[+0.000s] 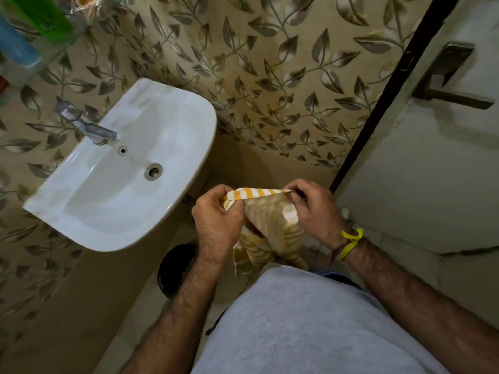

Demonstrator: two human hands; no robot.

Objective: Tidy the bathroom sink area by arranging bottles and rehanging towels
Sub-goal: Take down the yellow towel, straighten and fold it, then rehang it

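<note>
Held in the air to the right of the sink (81, 233), the yellow-striped towel (272, 225) is pinched along its top hem by the left hand (218, 214) and right hand (313, 209), and, looking soft, light and limp, is best gripped at that hem's corners.

- The glass shelf (58, 36) up on the wall holds a green bottle (40, 14) and a blue bottle (17, 45).
- A round black thing (175, 268) sits on the pale floor (151, 317).
</note>
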